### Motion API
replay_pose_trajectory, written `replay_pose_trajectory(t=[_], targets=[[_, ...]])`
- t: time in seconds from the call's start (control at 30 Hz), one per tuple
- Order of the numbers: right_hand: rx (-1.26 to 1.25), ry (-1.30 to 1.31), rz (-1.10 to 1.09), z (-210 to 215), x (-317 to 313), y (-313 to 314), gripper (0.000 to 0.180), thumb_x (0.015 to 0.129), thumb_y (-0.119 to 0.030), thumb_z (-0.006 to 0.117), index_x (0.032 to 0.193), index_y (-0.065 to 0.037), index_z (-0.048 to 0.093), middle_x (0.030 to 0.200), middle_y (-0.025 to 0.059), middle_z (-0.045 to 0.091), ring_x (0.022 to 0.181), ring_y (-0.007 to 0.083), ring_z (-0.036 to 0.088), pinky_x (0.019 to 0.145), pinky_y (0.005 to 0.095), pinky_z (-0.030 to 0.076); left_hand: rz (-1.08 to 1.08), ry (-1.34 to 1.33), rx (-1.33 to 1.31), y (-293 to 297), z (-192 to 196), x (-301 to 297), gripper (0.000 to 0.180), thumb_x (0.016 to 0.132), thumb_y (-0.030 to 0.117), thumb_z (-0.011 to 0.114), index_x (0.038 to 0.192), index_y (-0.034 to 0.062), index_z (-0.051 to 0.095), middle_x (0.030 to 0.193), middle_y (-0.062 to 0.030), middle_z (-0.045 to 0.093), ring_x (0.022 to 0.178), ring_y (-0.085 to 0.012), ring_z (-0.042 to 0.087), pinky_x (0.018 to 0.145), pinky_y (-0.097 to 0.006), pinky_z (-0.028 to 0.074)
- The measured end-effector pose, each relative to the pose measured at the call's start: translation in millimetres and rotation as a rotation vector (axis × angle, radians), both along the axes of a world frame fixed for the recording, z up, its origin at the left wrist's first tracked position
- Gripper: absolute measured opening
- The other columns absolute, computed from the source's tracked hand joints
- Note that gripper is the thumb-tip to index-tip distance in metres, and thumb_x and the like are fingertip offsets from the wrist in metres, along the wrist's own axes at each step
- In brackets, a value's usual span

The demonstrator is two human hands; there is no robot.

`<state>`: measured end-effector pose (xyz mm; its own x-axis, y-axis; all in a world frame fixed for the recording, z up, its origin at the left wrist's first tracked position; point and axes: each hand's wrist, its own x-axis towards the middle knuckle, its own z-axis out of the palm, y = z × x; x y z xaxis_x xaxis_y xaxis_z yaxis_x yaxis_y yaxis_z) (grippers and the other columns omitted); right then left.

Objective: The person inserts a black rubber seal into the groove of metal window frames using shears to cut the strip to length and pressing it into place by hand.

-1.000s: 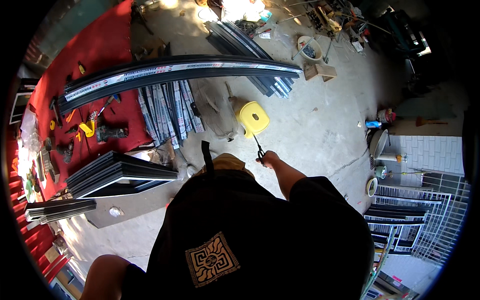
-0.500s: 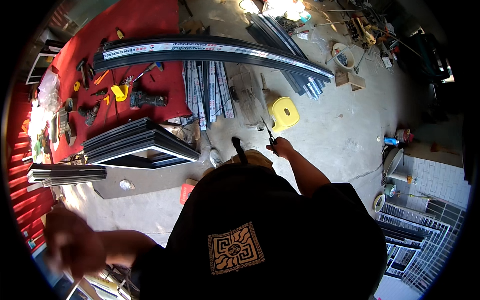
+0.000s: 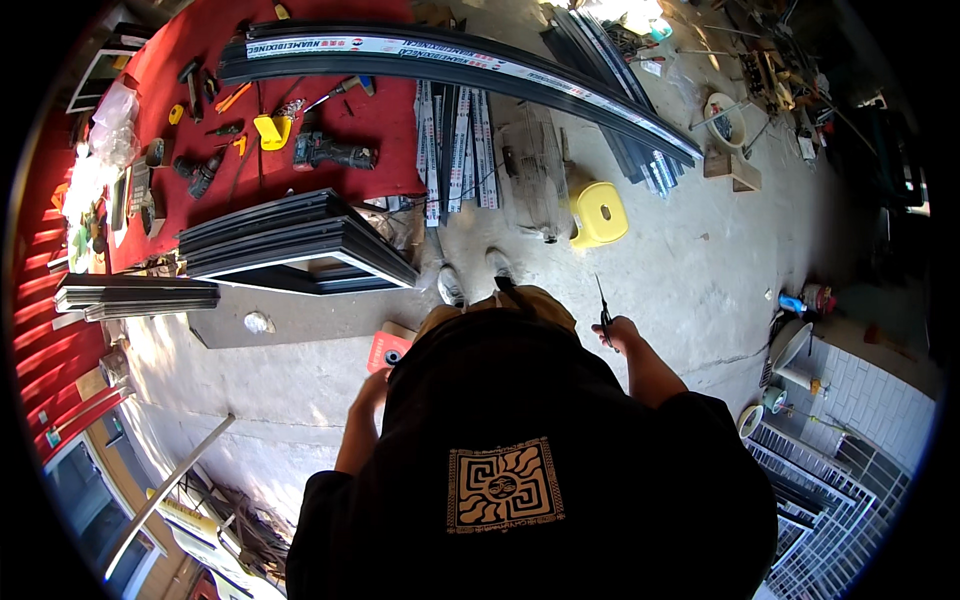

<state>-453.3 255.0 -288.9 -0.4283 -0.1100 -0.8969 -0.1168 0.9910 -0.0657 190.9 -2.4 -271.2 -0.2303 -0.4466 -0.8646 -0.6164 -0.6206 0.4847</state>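
Your right hand (image 3: 622, 333) is clenched round slim black metal scissors (image 3: 603, 305), blades pointing away from the grip. Your left hand (image 3: 372, 388) sits beside a flat red-orange card packet (image 3: 388, 349); I can't tell its grip.

Left hand (image 3: 372, 388) came in from far out at lower left, now tucked at the chest beside the red box (image 3: 390, 350). Right hand (image 3: 618, 333) holds the scissors (image 3: 604, 308) slightly lower and closer to the body. View swung: red mat (image 3: 330, 100) and yellow stool (image 3: 598, 212) now more central.

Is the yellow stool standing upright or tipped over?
Upright: the yellow stool shows its flat seat with the centre hole facing up, on the concrete floor.
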Motion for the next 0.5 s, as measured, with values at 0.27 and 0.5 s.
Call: replay_pose_trajectory(t=[0.27, 0.5], targets=[[-0.131, -0.056, 0.118, 42.3, 6.3, -103.6, 0.045, 0.088, -0.044, 0.090, 0.077, -0.005, 0.070, 0.071, 0.0045, 0.070, 0.058, 0.0155, 0.065, 0.055, 0.0341, 0.049, 0.082, 0.004, -0.013, 31.3, 22.9, -19.4, 0.050, 0.109, 0.030, 0.063, 0.149, 0.0002, 0.061, 0.133, -0.0143, 0.075, 0.129, -0.0249, 0.068, 0.108, -0.037, 0.052], [-0.441, 0.378, 0.688, 94.5, 35.3, -217.5, 0.064, 0.083, -0.065, 0.085, 0.093, -0.003, 0.075, 0.090, 0.0176, 0.078, 0.088, 0.0383, 0.075, 0.079, 0.0510, 0.056, 0.648, 0.074, -0.245, -44.1, 70.4, -24.6, 0.050, 0.112, 0.032, 0.059, 0.152, 0.0025, 0.055, 0.121, -0.0119, 0.075, 0.105, -0.0200, 0.073, 0.093, -0.035, 0.057]])
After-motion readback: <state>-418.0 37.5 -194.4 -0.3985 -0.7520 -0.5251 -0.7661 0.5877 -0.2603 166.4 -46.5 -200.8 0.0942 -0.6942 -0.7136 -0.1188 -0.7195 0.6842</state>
